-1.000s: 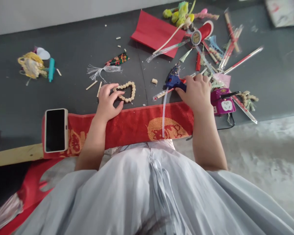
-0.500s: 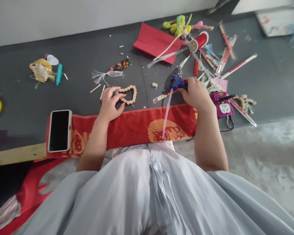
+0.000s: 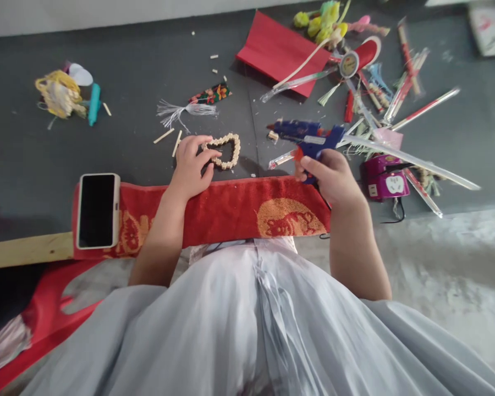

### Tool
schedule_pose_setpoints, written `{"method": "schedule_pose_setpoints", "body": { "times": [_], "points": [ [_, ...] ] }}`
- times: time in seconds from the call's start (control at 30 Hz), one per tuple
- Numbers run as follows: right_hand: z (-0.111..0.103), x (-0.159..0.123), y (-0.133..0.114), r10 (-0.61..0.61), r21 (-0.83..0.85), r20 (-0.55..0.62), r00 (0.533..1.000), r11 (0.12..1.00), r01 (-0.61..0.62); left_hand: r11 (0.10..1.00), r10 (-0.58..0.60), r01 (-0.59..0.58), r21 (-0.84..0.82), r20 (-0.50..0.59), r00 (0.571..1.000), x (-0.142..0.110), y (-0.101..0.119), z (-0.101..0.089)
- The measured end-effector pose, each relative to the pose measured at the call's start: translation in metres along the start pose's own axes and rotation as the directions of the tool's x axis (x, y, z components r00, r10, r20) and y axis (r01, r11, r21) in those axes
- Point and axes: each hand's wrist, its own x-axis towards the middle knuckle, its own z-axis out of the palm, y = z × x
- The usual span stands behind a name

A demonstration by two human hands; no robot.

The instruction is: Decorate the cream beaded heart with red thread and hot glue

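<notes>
My left hand [image 3: 192, 165] rests on the table with its fingers curled over the left end of a small heart-shaped loop [image 3: 236, 148] of pale, bead-like pieces. The thumb stands a little apart, and the fingers partly cover that end. In my right hand [image 3: 332, 176] is a blue glue gun [image 3: 309, 137], gripped by its handle above the table. Its nozzle points left, and a long clear glue stick [image 3: 429, 162] sticks out behind to the right. Near the nozzle lies a small pale block [image 3: 273, 136]. Two thin pale sticks [image 3: 176, 143] lie beside my left hand.
A red patterned towel [image 3: 223, 212] runs along the front edge, with a phone [image 3: 98, 212] on it. Behind lie a floral tasselled piece [image 3: 210, 94], red paper [image 3: 280, 52] and a red thread spool [image 3: 367, 54]. A purple power socket [image 3: 383, 176] and wrapped sticks are at right.
My right hand has turned the glue gun: its nozzle, pointing away before, now points left, and the glue stick has swung from over the towel to the right. My left hand stays at the loop.
</notes>
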Motion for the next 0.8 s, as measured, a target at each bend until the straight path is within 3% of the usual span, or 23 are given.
{"method": "schedule_pose_setpoints", "body": {
  "times": [0.13,0.2,0.37,0.57,0.8],
  "points": [
    [0.031,-0.017,-0.007,0.147,-0.009,0.081,0.986,0.989,-0.147,0.999,-0.041,0.041,0.004,0.077,0.996,0.000,0.007,-0.003],
    [0.044,-0.023,-0.008,0.151,-0.080,0.104,0.983,0.986,-0.143,0.998,-0.056,0.057,-0.010,0.106,0.993,0.000,0.010,-0.005],
    [0.068,-0.033,-0.009,0.048,-0.302,0.088,0.995,0.953,-0.020,0.994,-0.084,0.095,-0.062,0.157,0.984,0.001,0.015,-0.008],
    [0.087,-0.039,-0.008,-0.177,-0.480,0.075,0.981,0.856,0.191,0.985,-0.099,0.120,-0.123,0.166,0.981,0.002,0.019,-0.005],
    [0.093,-0.042,0.000,-0.238,-0.575,0.087,0.967,0.781,0.244,0.983,-0.095,0.116,-0.143,0.144,0.985,0.002,0.021,-0.004]
  ]
}}
